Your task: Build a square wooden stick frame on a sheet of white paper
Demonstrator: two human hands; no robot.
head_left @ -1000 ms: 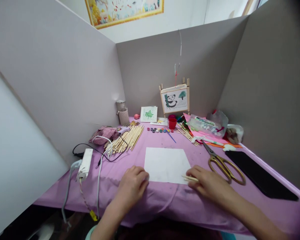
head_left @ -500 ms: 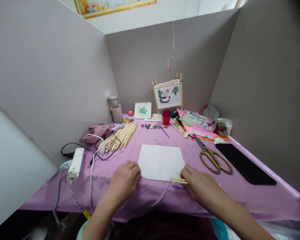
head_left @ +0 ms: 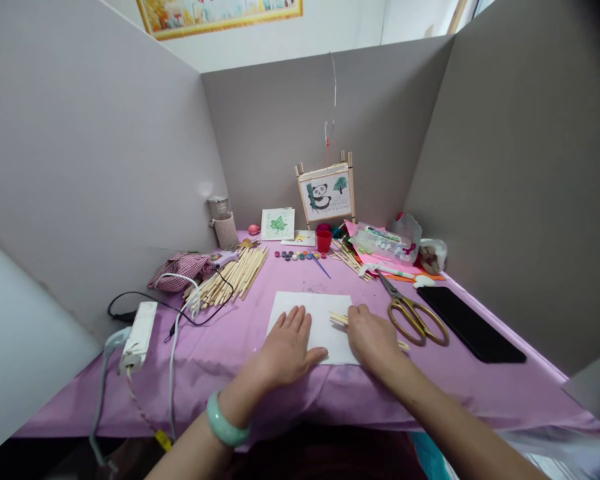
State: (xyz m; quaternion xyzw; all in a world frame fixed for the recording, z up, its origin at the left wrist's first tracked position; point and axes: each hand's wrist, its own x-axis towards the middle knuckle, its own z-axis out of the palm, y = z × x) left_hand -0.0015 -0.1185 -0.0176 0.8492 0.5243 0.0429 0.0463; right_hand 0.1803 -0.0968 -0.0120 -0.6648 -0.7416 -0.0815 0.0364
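Across comes my left hand (head_left: 287, 350), off the paper's (head_left: 325, 305) edge and flat onto it, fingers slightly spread; my right hand (head_left: 373, 337) has slid further up, fingers closed round the sticks (head_left: 338, 319). Tips poke out left of those fingers, above the paper. It looks light and floppy, likely to skid or crease, so press it with a flat palm. Sticks look light, stiff, apt to roll: grip them mid-length.

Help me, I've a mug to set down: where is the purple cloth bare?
Purple cloth shows bare between the white cable and left hand, between the paint pots and white paper, and between the black slab and near edge. Crowded: back right, with pink paper; left, with loose sticks.
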